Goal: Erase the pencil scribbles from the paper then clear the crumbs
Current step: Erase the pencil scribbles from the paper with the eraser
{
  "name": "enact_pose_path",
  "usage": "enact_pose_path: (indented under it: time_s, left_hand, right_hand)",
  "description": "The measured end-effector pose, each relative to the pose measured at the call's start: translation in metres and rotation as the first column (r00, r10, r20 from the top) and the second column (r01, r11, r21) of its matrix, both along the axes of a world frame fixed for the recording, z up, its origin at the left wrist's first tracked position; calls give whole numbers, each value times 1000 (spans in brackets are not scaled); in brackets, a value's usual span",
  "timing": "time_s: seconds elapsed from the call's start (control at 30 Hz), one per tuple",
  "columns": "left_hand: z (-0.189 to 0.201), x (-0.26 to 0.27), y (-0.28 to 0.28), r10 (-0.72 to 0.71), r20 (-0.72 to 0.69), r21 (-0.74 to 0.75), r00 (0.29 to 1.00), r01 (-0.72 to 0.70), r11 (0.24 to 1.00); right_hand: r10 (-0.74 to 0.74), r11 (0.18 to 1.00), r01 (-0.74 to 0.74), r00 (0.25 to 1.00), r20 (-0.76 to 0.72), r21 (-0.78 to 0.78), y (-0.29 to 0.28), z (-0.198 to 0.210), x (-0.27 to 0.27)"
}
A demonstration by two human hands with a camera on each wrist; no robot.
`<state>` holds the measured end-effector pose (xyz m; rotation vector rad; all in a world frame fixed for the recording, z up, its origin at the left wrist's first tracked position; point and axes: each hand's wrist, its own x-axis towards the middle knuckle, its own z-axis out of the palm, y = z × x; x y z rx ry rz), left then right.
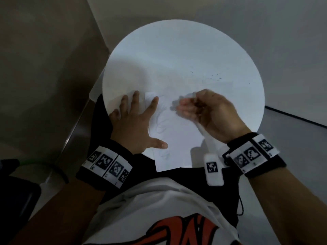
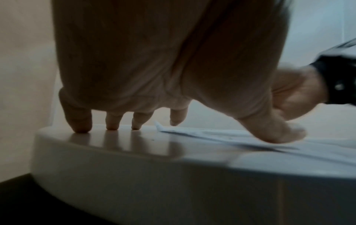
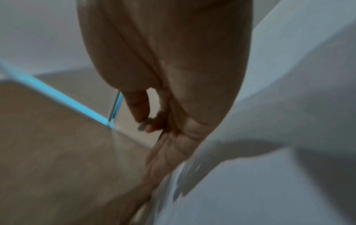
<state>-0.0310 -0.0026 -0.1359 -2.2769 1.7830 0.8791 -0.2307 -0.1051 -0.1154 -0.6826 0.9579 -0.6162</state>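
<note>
A white sheet of paper [image 1: 180,138] lies at the near edge of the round white table [image 1: 177,50], with faint pencil scribbles [image 1: 161,125] on its left part. My left hand [image 1: 134,124] lies flat with spread fingers; its thumb presses the paper [image 2: 212,134] and its other fingertips [image 2: 80,126] rest on the tabletop. My right hand [image 1: 191,105] hovers low over the paper's far part, blurred by motion, with thumb and fingers pinching a small pale eraser [image 1: 185,97]. Dark crumbs [image 1: 215,76] are scattered on the table beyond the paper.
The table's rim [image 2: 115,175] sits against my lap, and the paper's near edge hangs slightly over it. A white tagged unit [image 1: 213,167] dangles by my right wrist. A dark object [image 1: 16,191] stands on the floor to the left.
</note>
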Motion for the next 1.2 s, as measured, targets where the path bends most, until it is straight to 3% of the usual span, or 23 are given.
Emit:
enact_pose_path:
  time_s: [0.03,0.1,0.13,0.17,0.23,0.3,0.33,0.4,0.47,0.5,0.53,0.57,0.6,0.63,0.7,0.77,0.83,0.9,0.97,1.03,1.1,1.17,1.2]
  left_hand:
    - [0,2,1,-7,-7,-4,1000,7,1000]
    - [-1,4,4,-42,15,8,999,42,999]
    - [-2,5,5,-62,36,18,997,62,998]
    - [-2,5,5,-75,50,24,996,74,997]
    - [-2,5,6,-83,58,31,995,81,996]
    - [-2,6,7,-87,67,20,994,86,996]
    - [-3,7,7,-84,65,10,994,84,996]
    - [-3,7,8,-67,45,0,997,67,998]
    - [-3,7,7,-56,34,-3,998,56,998]
    - [-3,6,6,-53,36,-1,998,53,999]
    - [-2,5,5,-49,38,1,998,49,999]
    - [-2,5,5,-45,38,4,998,45,999]
    - [-2,4,6,-39,33,4,999,39,999]
    - [-1,3,7,-33,26,-3,999,33,999]
    - [-2,3,10,-30,19,-38,999,30,999]
    - [-2,1,11,-19,9,-63,1000,19,998]
    - [-2,-1,10,6,2,-94,1000,-6,996]
    - [-2,-4,11,8,15,-152,1000,-5,988]
    - [-3,-7,14,-9,35,-247,999,17,969]
    - [-3,-6,17,-35,37,-277,999,44,960]
    - [0,-6,18,-80,26,-184,996,83,979]
    - [3,-6,18,-118,61,-109,991,124,986]
    - [4,-7,18,-130,84,-80,988,137,987]
  right_hand:
    - [193,981,-192,980,-43,10,14,1,1]
    - [548,836,-546,822,-155,56,35,-6,3]
    - [562,825,-562,805,-190,61,38,-9,6]
    - [458,887,-461,871,-177,25,34,-11,9]
    - [-26,999,23,996,-83,-35,14,-15,10]
    - [-247,967,248,969,13,-59,0,-7,6]
    - [-190,980,191,981,31,-48,2,-1,4]
    - [205,979,-205,979,-12,1,23,9,-4]
    - [599,801,-590,788,-146,103,38,6,-11]
    - [607,794,-594,774,-179,127,37,3,-12]
    - [461,887,-448,871,-170,110,30,-1,-14]
    - [170,983,-161,980,-103,90,19,-6,-17]
    - [-152,985,153,988,-16,83,6,-10,-19]
    - [-338,940,334,939,64,69,-4,-11,-22]
    - [-296,955,293,945,141,45,-4,-6,-22]
    - [86,996,-89,993,81,23,14,-5,-21]
    - [449,893,-449,889,-87,29,27,-8,-15]
    - [344,937,-348,922,-180,7,26,-10,-5]
    - [4,998,-16,983,-184,-67,18,-9,4]
    - [-22,980,-33,962,-271,-198,14,-6,9]
    - [155,833,-411,817,-556,-371,17,-4,4]
    - [202,494,-754,584,-786,-433,25,-4,0]
    - [200,357,-822,532,-823,-445,31,-5,0]
